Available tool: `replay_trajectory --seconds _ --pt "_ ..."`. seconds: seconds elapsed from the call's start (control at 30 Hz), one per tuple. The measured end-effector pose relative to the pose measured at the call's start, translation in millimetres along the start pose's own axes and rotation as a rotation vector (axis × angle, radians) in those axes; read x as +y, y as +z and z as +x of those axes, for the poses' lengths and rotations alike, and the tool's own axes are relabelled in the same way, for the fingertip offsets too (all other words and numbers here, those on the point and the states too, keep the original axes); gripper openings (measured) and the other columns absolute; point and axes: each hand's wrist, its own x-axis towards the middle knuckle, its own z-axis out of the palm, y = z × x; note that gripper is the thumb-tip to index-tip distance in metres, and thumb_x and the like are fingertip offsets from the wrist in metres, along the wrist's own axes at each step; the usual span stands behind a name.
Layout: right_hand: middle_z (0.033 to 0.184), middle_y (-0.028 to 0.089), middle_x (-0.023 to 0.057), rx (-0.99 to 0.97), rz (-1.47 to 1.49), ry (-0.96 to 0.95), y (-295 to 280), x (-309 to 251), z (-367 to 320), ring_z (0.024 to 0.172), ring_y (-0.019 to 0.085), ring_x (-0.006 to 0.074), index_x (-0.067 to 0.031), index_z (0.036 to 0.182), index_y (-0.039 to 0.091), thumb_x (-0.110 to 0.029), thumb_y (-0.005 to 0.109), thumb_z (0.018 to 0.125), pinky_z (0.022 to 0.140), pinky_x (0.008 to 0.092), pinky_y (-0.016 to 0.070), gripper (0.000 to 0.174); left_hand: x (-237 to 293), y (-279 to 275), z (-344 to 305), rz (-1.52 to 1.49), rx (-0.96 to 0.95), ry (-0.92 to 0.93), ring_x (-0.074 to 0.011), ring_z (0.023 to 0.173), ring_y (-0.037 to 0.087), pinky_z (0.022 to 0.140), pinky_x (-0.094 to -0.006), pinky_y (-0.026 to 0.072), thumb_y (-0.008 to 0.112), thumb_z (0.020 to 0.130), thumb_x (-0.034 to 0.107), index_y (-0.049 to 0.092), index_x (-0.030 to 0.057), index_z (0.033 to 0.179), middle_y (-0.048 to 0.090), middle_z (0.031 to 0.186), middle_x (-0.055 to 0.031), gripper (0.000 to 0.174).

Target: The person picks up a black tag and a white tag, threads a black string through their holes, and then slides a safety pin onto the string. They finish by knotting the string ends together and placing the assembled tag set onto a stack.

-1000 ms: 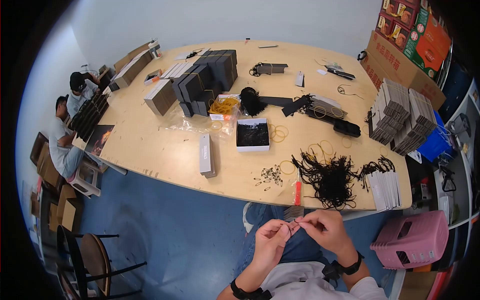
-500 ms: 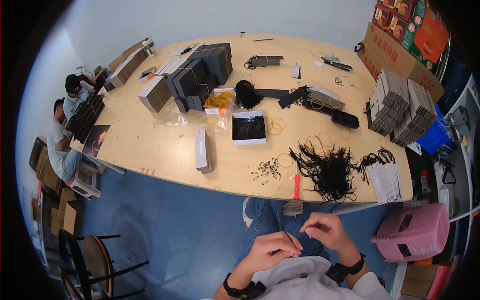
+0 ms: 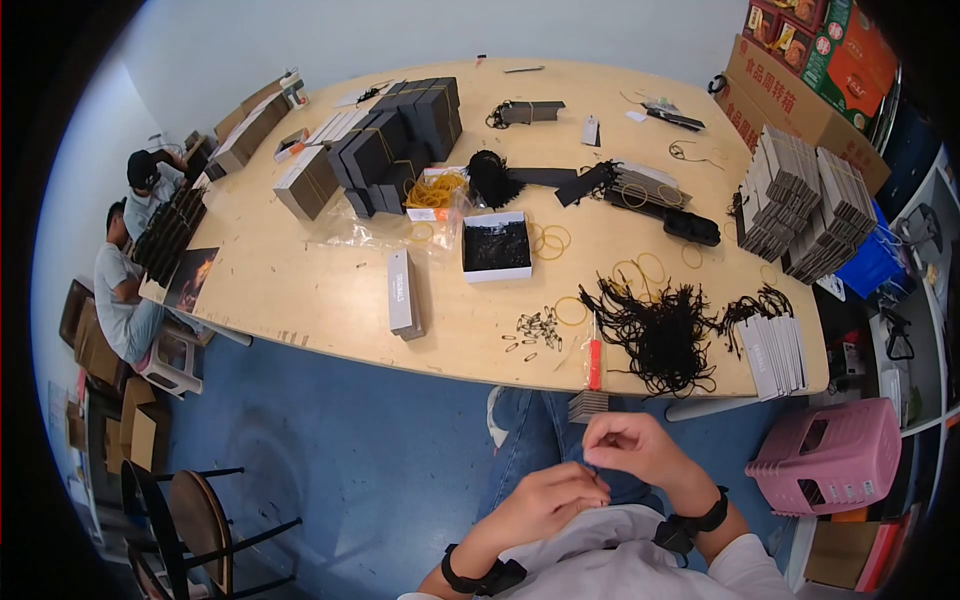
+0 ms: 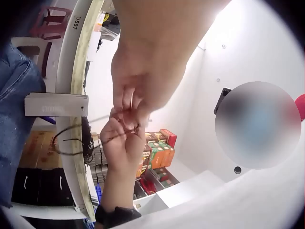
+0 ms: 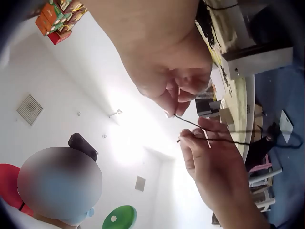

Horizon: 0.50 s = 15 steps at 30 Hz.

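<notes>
Both hands are held close together above the lap in the head view. A thin black cord runs between them, its loop trailing past the left hand in the right wrist view. My right hand pinches one strand between thumb and fingertips. Just left of it and lower, my left hand holds the cord between thumb and fingers, a short end poking out. Below the table edge sits a stack of grey tags, near the knees. On the table in front lies a heap of black cords.
Small pins and a red-handled tool lie by the front edge. Corded tags are at the right, a white box of black pieces mid-table. A pink stool stands right; two people sit far left.
The hands were together at the fingertips, then moved apart. My left hand has lowered toward the lap and turned palm-down; my right hand has come back left, close to it.
</notes>
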Motion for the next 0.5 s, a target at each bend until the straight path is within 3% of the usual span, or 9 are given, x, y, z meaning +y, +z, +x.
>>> replay_trajectory --seconds 0.03,0.07,0.13,0.23,0.3,0.33,0.5 --pt "0.083 0.058 0.0010 0.081 0.003 -0.080 -2 -2 -2 0.074 0.053 0.0046 0.0009 0.091 0.064 -0.001 0.066 0.085 0.063 0.0188 0.0408 0.007 -1 1 -1 -0.001 0.002 -0.001 -0.0205 0.084 0.066 0.073 -0.0296 0.0542 0.067 0.079 -0.007 0.068 -0.0010 0.087 0.066 0.087 -0.0099 0.011" --pt "0.083 0.060 0.0029 0.161 0.006 -0.161 -5 -4 -4 0.073 0.055 0.0057 0.0013 0.090 0.064 0.000 0.067 0.085 0.063 0.0190 0.0419 0.006 -2 2 -1 0.000 0.158 -0.058 -0.0199 0.085 0.066 0.073 -0.0286 0.0534 0.069 0.079 -0.006 0.068 -0.0007 0.087 0.067 0.088 -0.0103 0.010" --pt "0.084 0.062 0.0051 0.093 0.028 -0.135 -15 -9 -14 0.071 0.055 0.0071 0.0016 0.089 0.065 0.002 0.067 0.084 0.061 0.0194 0.0424 0.006 -7 5 -1 -0.037 0.402 -0.174 -0.0184 0.086 0.066 0.075 -0.0267 0.0508 0.070 0.079 -0.003 0.070 0.0008 0.088 0.069 0.091 -0.0106 0.010" --pt "0.085 0.066 0.0099 0.004 0.033 -0.064 -15 -15 -22 0.065 0.057 0.0098 0.0028 0.086 0.066 0.004 0.069 0.081 0.055 0.0207 0.0427 0.006 -8 5 5 0.145 0.492 -0.184 -0.0186 0.086 0.066 0.077 -0.0273 0.0500 0.070 0.081 0.000 0.070 0.0014 0.089 0.069 0.090 -0.0099 0.008" --pt "0.086 0.066 0.0087 -0.165 0.046 -0.049 -15 -15 -23 0.068 0.057 0.0092 0.0025 0.087 0.066 0.003 0.070 0.081 0.055 0.0206 0.0422 0.007 -10 5 7 0.168 0.486 -0.165 -0.0185 0.086 0.065 0.076 -0.0282 0.0495 0.070 0.082 0.002 0.070 0.0015 0.089 0.069 0.090 -0.0094 0.007" --pt "0.086 0.064 0.0054 -0.093 -0.085 -0.179 -9 -12 -17 0.069 0.056 0.0071 -0.0006 0.087 0.067 -0.001 0.072 0.080 0.054 0.0205 0.0404 0.008 -8 5 8 0.125 0.470 -0.200 -0.0182 0.084 0.064 0.076 -0.0284 0.0492 0.069 0.082 0.002 0.070 0.0017 0.090 0.069 0.089 -0.0090 0.007" --pt "0.083 0.059 -0.0001 0.112 -0.303 -0.197 -7 -2 -12 0.066 0.051 0.0053 -0.0064 0.085 0.068 -0.005 0.076 0.077 0.053 0.0198 0.0388 0.011 -6 6 8 0.079 0.390 -0.234 -0.0173 0.081 0.062 0.074 -0.0282 0.0481 0.069 0.083 0.002 0.070 0.0020 0.090 0.068 0.088 -0.0080 0.007"
